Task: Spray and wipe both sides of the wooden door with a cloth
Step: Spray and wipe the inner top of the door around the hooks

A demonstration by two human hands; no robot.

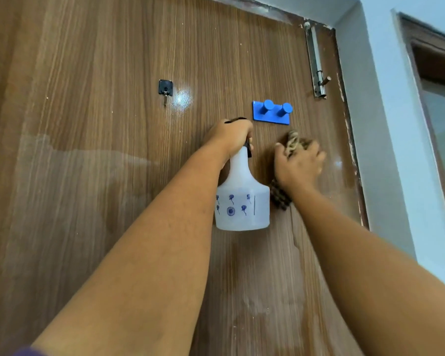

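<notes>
The wooden door fills the view, with wet patches across its middle and lower right. My left hand grips the black head of a white spray bottle with blue flower prints, held up against the door. Just to its right, my right hand presses a brown knotted cloth onto the door below the blue hook rack; the cloth's lower end hangs under my wrist. The hand looks motion-blurred.
A blue two-peg hook rack sits above the hands. A small black hook is stuck further left. A metal sliding bolt runs down the door's upper right edge. A pale wall and a window frame lie right.
</notes>
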